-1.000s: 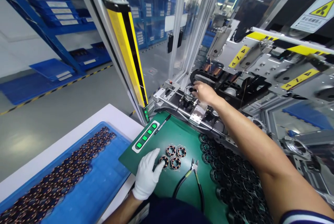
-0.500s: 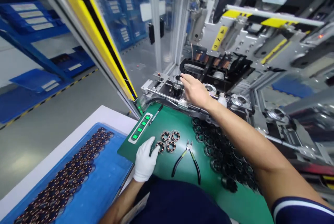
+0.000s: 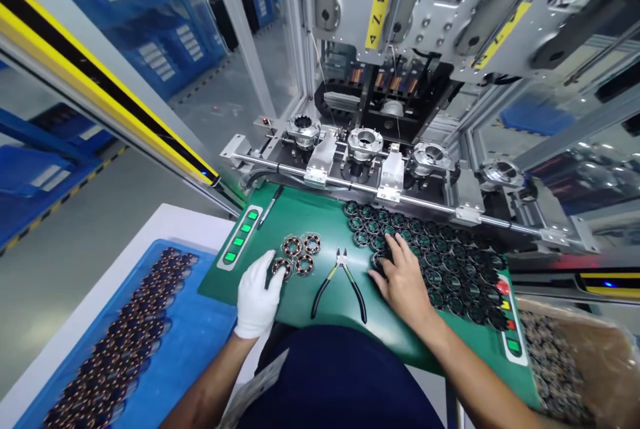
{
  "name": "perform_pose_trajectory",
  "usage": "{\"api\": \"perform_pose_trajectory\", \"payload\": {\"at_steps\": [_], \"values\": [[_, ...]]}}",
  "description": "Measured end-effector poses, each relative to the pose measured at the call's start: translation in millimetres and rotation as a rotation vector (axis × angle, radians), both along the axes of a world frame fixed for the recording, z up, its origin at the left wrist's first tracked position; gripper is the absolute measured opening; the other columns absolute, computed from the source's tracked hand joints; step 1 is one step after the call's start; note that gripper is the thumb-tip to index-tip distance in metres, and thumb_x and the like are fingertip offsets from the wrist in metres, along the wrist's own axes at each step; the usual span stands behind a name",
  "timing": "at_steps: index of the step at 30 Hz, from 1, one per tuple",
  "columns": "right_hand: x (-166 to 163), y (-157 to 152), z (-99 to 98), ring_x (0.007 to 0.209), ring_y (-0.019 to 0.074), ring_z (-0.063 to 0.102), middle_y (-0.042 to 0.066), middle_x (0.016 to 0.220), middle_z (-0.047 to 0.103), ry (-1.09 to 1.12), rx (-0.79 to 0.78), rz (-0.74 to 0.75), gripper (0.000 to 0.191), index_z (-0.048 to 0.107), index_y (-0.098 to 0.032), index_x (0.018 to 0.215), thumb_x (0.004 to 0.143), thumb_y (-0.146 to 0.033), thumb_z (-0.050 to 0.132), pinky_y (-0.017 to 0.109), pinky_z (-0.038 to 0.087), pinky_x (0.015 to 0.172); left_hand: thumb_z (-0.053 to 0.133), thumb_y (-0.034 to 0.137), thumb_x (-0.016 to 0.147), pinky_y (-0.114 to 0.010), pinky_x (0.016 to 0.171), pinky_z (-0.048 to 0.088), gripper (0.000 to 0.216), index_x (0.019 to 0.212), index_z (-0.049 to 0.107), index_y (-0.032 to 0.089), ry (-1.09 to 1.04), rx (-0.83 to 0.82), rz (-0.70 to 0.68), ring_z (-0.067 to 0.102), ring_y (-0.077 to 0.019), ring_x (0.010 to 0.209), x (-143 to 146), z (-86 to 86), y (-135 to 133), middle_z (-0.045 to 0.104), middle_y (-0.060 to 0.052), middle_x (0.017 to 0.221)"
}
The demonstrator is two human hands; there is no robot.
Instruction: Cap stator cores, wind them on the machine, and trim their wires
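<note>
My left hand, in a white glove, has its thumb and fingertips around the edge of a copper-wound stator on the green work surface. Several more such wound stators lie against it. My bare right hand reaches over the left edge of a spread of black ring-shaped cores. Its fingers are apart, with the fingertips at the nearest cores; whether they grip one is unclear. Between my hands lie diagonal cutters, handles spread toward me.
Behind the work surface runs a row of metal ring fixtures under a machine head; the leftmost fixture holds a black core. A pen lies by green buttons. At left is a blue tray of wound stators.
My right hand has come back from the leftmost fixture to the black cores. The fixtures now show plainly. My left hand stays at the same wound stator while the view has turned.
</note>
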State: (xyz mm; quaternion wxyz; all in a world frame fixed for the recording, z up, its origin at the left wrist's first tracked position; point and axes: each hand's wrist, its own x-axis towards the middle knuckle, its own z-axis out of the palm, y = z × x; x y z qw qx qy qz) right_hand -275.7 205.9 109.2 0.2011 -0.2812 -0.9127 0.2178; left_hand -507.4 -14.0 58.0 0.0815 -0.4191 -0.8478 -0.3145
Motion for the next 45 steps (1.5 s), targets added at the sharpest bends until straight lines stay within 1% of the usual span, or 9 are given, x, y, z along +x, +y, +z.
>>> {"api": "perform_pose_trajectory", "payload": {"at_steps": [4, 9, 12, 14, 21, 30, 37, 40, 45], "values": [[-12.4, -7.1, 14.0, 0.138, 0.0390, 0.042, 0.014, 0.139, 0.056, 0.096, -0.015, 0.042, 0.014, 0.071, -0.024, 0.081, 0.089, -0.025, 0.059, 0.069, 0.044, 0.101, 0.049, 0.042, 0.095, -0.046, 0.093, 0.055, 0.042, 0.122, 0.060, 0.012, 0.039, -0.007, -0.007, 0.067, -0.0287, 0.106, -0.1, -0.9, -0.5, 0.070, -0.017, 0.116], [-38.5, 45.2, 91.0, 0.110, 0.0259, 0.067, 0.008, 0.126, 0.066, 0.295, -0.310, 0.215, 0.013, 0.074, -0.027, 0.091, 0.090, -0.033, 0.063, 0.046, 0.057, 0.094, 0.048, 0.042, 0.095, -0.045, 0.090, 0.057, 0.042, 0.120, 0.062, 0.011, 0.083, 0.006, 0.006, 0.069, -0.0283, 0.104, 0.2, -3.1, -0.3, 0.071, -0.016, 0.115], [-80.2, 100.8, 130.2, 0.105, 0.0262, 0.068, 0.009, 0.112, 0.072, 0.276, -0.120, 0.208, 0.016, 0.074, -0.024, 0.089, 0.087, -0.035, 0.064, 0.046, 0.054, 0.094, 0.047, 0.042, 0.096, -0.043, 0.089, 0.058, 0.041, 0.119, 0.063, 0.012, 0.094, 0.018, 0.017, 0.069, -0.0270, 0.102, 0.2, -3.0, -0.3, 0.072, -0.015, 0.114], [-113.9, 137.6, 140.3, 0.103, 0.0268, 0.067, 0.012, 0.114, 0.070, 0.272, -0.045, 0.211, 0.014, 0.072, -0.020, 0.084, 0.085, -0.031, 0.064, 0.044, 0.055, 0.089, 0.047, 0.042, 0.096, -0.042, 0.087, 0.058, 0.041, 0.119, 0.064, 0.013, 0.099, 0.024, 0.020, 0.070, -0.0262, 0.101, -0.2, -2.4, -0.4, 0.073, -0.014, 0.113], [-177.4, 202.9, 124.5, 0.103, 0.0260, 0.066, 0.013, 0.112, 0.069, 0.132, 0.129, 0.326, 0.006, 0.066, -0.016, 0.076, 0.077, -0.011, 0.062, 0.044, 0.052, 0.093, 0.047, 0.043, 0.095, -0.042, 0.086, 0.059, 0.040, 0.118, 0.065, 0.015, 0.086, 0.025, 0.033, 0.071, -0.0256, 0.101, -1.6, -4.3, -0.8, 0.073, -0.012, 0.112], [-174.1, 206.3, 116.3, 0.106, 0.0248, 0.064, 0.014, 0.119, 0.064, -0.092, 0.291, 0.351, 0.010, 0.069, -0.015, 0.087, 0.083, -0.011, 0.061, 0.040, 0.052, 0.095, 0.048, 0.042, 0.095, -0.044, 0.089, 0.058, 0.040, 0.120, 0.063, 0.014, 0.054, -0.010, 0.024, 0.069, -0.0264, 0.103, -1.1, -5.4, -1.6, 0.072, -0.013, 0.114], [-184.6, 210.6, 117.5, 0.102, 0.0188, 0.066, 0.009, 0.113, 0.068, -0.242, 0.364, 0.385, 0.013, 0.067, -0.013, 0.094, 0.091, -0.025, 0.065, 0.040, 0.054, 0.092, 0.048, 0.042, 0.096, -0.042, 0.087, 0.058, 0.039, 0.119, 0.062, 0.014, 0.089, -0.012, 0.012, 0.070, -0.0259, 0.102, -1.3, -2.3, -0.7, 0.072, -0.013, 0.113], [-178.8, 209.2, 116.1, 0.109, 0.0207, 0.065, 0.010, 0.113, 0.070, -0.257, 0.382, 0.442, 0.007, 0.070, -0.013, 0.092, 0.088, -0.015, 0.065, 0.042, 0.053, 0.097, 0.048, 0.042, 0.096, -0.042, 0.088, 0.058, 0.039, 0.118, 0.063, 0.013, 0.100, -0.006, 0.014, 0.070, -0.0257, 0.101, -0.7, -1.7, -0.1, 0.073, -0.013, 0.112], [-172.8, 202.3, 110.0, 0.121, 0.0296, 0.061, 0.016, 0.119, 0.070, -0.190, 0.431, 0.443, 0.036, 0.074, -0.009, 0.095, 0.070, 0.006, 0.054, 0.044, 0.049, 0.107, 0.048, 0.042, 0.096, -0.041, 0.087, 0.058, 0.040, 0.118, 0.063, 0.012, 0.119, 0.002, 0.021, 0.070, -0.0254, 0.100, 0.0, -0.4, 1.6, 0.073, -0.013, 0.110]]}}
